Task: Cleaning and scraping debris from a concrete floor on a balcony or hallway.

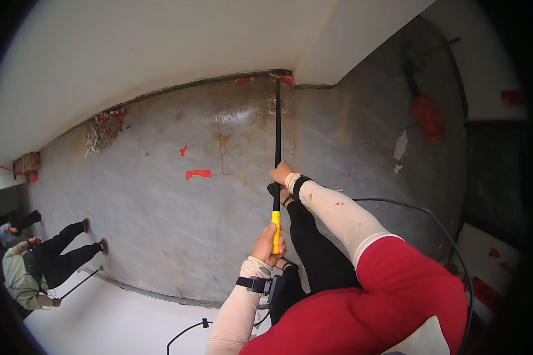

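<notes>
A long black pole [278,133] with a yellow grip [276,217] runs away from me across the grey floor. My left hand [265,243] is wrapped around the yellow grip. Farther up, my right hand [283,172] holds the black shaft. The pole's far end meets the wall base beside red and white scraps [286,79]; what tool head it carries is too small to tell. Just short of that end, the shaft passes over a round floor drain [276,102], partly covering it.
Torn red scraps [198,174] and a debris heap [105,128] lie on the floor. Wooden blocks [26,164] stand at far left. Two people [26,270] are at lower left, one holding a rod. At right are an orange object [427,117] and a black cable [431,215].
</notes>
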`<state>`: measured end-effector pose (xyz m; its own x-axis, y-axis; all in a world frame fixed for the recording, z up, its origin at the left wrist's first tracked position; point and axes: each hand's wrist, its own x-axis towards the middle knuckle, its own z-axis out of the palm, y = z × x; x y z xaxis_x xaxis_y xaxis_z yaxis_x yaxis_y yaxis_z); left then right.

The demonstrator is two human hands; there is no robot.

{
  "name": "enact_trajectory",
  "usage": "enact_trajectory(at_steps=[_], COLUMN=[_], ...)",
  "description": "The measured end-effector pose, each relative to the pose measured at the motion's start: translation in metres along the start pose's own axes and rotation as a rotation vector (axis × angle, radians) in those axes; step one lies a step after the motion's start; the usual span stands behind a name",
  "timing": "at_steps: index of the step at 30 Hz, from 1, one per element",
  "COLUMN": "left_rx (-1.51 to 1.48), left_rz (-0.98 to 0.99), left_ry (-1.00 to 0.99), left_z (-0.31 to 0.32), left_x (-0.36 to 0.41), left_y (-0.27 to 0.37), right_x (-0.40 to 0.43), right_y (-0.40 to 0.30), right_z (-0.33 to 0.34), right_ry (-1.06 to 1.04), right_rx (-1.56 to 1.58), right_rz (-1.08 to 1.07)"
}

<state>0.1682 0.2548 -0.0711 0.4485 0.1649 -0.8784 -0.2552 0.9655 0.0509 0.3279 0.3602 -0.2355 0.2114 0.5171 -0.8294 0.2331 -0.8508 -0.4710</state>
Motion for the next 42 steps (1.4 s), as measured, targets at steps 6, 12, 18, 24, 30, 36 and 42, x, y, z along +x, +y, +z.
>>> enact_trajectory(at_steps=[6, 12, 18, 24, 30, 36, 42], left_rx=[0.003, -0.276, 0.002, -0.044, -0.153, -0.095, -0.111], left_rz=[-0.019, 0.116, 0.058, -0.078, -0.057, 0.025, -0.025], left_ry=[0.148, 0.166, 0.097, 0.019, 0.137, 0.098, -0.05], left_z=[0.02, 0.076, 0.043, 0.028, -0.005, -0.003, 0.008], left_x=[-0.009, -0.071, -0.05, 0.001, -0.077, -0.073, -0.003], left_y=[0.03, 0.009, 0.022, 0.055, -0.005, -0.003, 0.072], right_x=[0.023, -0.055, -0.038, 0.022, -0.059, -0.072, 0.036], right_y=[-0.007, -0.056, -0.046, -0.034, -0.019, -0.039, -0.069], right_z=[0.009, 0.044, -0.009, -0.014, 0.073, 0.051, 0.005], right_ry=[-0.06, -0.341, -0.137, -0.093, -0.257, -0.124, -0.164], right_rx=[0.087, -0.043, -0.071, -0.074, -0.214, -0.117, -0.344], right_rz=[0.008, -0.142, -0.057, 0.07, 0.054, 0.024, 0.002])
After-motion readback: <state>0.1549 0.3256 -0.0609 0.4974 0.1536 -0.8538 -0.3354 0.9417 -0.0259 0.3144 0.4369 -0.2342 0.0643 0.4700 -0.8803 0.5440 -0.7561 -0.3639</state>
